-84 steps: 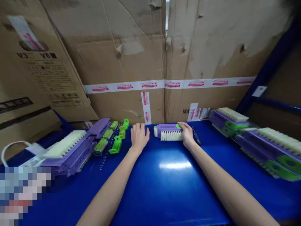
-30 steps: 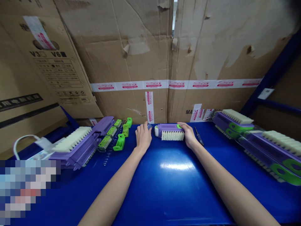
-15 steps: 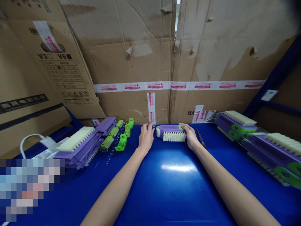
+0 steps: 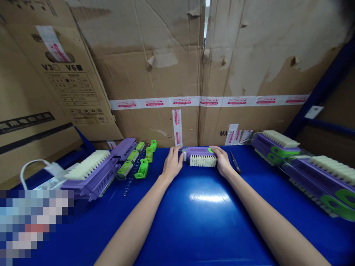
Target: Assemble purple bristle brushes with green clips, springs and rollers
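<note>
A purple brush with cream bristles facing me lies at the back of the blue table. My right hand is closed around its right end, by a green piece. At the opposite end, my left hand has its thumb and fingers closed about the white tip; the exact contact is partly hidden. Just right of my right hand lies a dark screwdriver. Left of my left hand are several bright green brackets, long coil springs and green-topped blocks.
Purple brush parts are stacked at left, beside a white power strip with a plugged-in cable. Brushes with green ends stand along the right. Cardboard walls the back of the blue table. A blurred patch covers the lower left.
My left hand has moved right and closed at the brush's left end; before, it was apart from it. My right hand keeps its hold. The view has shifted slightly.
</note>
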Available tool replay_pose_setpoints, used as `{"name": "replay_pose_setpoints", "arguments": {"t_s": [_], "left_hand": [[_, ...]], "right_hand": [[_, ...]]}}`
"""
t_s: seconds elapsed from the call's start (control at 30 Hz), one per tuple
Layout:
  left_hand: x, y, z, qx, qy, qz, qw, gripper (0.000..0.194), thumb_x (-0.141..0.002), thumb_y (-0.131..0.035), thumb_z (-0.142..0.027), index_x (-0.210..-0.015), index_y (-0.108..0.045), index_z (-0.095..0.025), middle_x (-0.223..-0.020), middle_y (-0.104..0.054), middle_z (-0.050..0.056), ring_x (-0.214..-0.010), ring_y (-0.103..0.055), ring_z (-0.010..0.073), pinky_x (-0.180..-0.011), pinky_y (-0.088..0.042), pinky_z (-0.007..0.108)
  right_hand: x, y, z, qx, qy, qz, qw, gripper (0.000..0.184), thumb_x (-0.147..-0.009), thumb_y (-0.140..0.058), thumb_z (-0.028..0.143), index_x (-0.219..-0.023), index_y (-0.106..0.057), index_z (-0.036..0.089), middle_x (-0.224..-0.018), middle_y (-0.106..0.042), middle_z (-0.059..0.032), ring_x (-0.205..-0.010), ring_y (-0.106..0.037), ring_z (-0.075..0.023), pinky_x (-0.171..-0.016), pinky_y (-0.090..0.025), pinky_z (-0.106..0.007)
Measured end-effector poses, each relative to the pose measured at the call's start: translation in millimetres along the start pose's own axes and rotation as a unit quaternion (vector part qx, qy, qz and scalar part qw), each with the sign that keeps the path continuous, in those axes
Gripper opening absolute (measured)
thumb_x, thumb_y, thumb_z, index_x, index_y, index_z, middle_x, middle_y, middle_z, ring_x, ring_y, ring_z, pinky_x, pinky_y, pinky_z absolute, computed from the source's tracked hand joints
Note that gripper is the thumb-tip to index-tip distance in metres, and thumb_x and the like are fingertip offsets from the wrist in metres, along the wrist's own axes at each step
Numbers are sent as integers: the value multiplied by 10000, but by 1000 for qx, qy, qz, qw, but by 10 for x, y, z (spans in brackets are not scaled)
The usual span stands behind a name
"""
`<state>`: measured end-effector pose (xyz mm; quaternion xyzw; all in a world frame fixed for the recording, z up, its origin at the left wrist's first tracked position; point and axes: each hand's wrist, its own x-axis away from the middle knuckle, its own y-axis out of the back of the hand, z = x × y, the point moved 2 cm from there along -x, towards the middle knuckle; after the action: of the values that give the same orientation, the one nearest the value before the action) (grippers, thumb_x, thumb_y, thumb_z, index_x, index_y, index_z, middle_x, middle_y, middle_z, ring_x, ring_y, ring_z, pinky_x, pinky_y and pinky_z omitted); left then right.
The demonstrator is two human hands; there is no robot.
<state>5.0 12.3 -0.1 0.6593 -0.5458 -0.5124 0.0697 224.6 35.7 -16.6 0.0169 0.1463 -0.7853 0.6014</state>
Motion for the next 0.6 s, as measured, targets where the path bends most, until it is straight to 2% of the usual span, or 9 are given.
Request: {"name": "replay_pose_setpoints", "arguments": {"t_s": [0.2, 0.37, 0.53, 0.6], "left_hand": [[3, -5, 17, 11, -10, -6, 1000, 306, -890, -412, -312, -1172, -465, -206, -1109, -526, 80, -1036, -551, 176, -907, -468, 319], [2, -27, 46, 35, -18, 3, 999, 377, -819, -501, -266, -1189, -457, -212, -1124, -517, 76, -1047, -541, 180, -907, -473, 324], [-18, -45, 83, 85, 24, 21, 996, 622, -736, -573, -238, -1314, -347, -204, -1178, -500, 99, -960, -566, 163, -734, -513, 260], [-21, -60, 102, 79, 58, 51, 994, 703, -703, -614, -240, -1344, -330, -194, -1150, -523, 105, -929, -575, 171, -748, -507, 280]], "right_hand": [[51, -45, 22, -1, 5, 2, 1000, 236, -634, -624, 384, -772, -689, 204, -833, -693, -22, -825, -575, -219, -722, -410, -299], [49, -45, 20, 4, 11, -4, 1000, 246, -633, -625, 401, -767, -689, 205, -829, -692, -21, -836, -572, -221, -728, -412, -300], [38, -44, 0, -5, 7, -4, 1000, 236, -634, -619, 400, -755, -685, 209, -811, -683, -17, -807, -568, -215, -715, -407, -298], [39, -45, 1, -11, 4, -3, 1000, 224, -629, -620, 385, -753, -685, 210, -806, -680, -14, -799, -563, -209, -712, -400, -295]]}}
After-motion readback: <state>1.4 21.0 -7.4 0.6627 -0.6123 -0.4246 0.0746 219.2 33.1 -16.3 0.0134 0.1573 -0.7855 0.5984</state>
